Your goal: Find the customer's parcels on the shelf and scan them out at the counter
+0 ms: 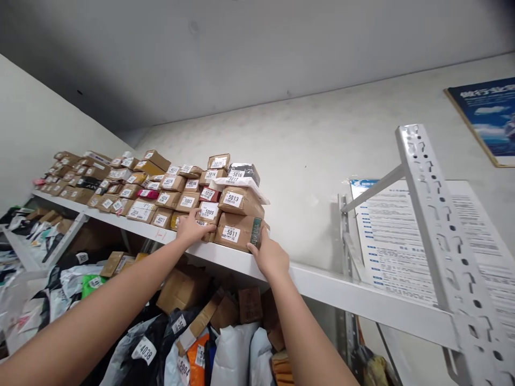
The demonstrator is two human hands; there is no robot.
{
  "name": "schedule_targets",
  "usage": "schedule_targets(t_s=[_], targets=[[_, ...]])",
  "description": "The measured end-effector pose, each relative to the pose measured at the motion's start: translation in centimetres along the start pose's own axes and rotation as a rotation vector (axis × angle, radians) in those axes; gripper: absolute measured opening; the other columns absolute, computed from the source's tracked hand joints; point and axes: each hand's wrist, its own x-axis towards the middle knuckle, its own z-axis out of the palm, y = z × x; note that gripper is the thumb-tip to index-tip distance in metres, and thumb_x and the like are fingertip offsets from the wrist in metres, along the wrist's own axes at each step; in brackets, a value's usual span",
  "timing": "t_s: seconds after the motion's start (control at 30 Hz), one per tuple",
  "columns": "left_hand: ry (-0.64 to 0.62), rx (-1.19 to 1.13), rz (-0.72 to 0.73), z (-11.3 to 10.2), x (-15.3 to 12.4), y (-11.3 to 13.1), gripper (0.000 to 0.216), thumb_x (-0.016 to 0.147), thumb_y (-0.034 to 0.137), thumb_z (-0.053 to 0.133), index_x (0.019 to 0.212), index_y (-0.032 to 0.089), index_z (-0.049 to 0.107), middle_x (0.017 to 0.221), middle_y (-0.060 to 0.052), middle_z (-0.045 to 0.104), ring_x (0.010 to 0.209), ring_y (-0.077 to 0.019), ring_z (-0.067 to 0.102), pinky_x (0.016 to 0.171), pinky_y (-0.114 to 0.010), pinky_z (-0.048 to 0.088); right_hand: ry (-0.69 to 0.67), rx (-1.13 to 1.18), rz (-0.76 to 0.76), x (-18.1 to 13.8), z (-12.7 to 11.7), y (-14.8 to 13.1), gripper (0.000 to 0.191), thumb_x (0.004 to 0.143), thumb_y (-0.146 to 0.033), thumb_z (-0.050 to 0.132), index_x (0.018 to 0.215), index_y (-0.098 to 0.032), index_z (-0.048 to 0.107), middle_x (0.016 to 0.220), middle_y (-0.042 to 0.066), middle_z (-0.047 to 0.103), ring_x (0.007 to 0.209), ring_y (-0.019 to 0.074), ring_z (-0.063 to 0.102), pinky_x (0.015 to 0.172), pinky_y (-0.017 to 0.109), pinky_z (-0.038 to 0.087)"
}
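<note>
On the top shelf, my left hand (192, 228) is against the front of a cardboard box labelled 5008 (200, 223). Its thumb lies across that box, and its fingertips reach up beside the box labelled 5009 (208, 212). My right hand (272, 253) grips the right end of a larger taped box labelled 5011 (237, 228), thumb in front and fingers around the side. Above that one rest a box labelled 5013 (240, 200), a white flat parcel (251, 185) and a dark box labelled 5016 (244, 172). The far sides of the boxes are hidden.
Rows of labelled boxes (164, 198) continue left along the white shelf beam (322, 284). Below lie bagged parcels (233, 354) and a brown carton (183, 288). A perforated metal post (438, 225) stands at right, before posted sheets (386, 241).
</note>
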Motion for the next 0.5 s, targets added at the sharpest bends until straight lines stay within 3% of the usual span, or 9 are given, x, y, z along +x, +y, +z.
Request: schedule_targets(t_s=[0.27,0.5], targets=[[0.077,-0.082,0.032,0.4,-0.2,-0.2,0.072,0.066,0.045,0.074,0.131,0.025,0.052,0.11,-0.013,0.053,0.123,-0.0288,0.045,0.106,-0.036,0.035,-0.002,-0.047,0.004,-0.1,0.0,-0.1,0.066,0.095,-0.042,0.048,0.15,-0.017,0.024,0.118,0.015,0.066,0.108,0.0326,0.063,0.085,0.045,0.051],[0.079,-0.056,0.019,-0.8,-0.9,0.0,0.066,0.072,0.044,0.069,0.133,0.031,0.05,0.112,-0.011,0.051,0.125,-0.0274,0.045,0.108,-0.035,0.033,0.014,-0.054,0.011,0.0,0.2,0.0,0.066,0.095,-0.043,0.048,0.151,-0.018,0.024,0.116,0.016,0.067,0.107,0.0341,0.063,0.085,0.046,0.051]])
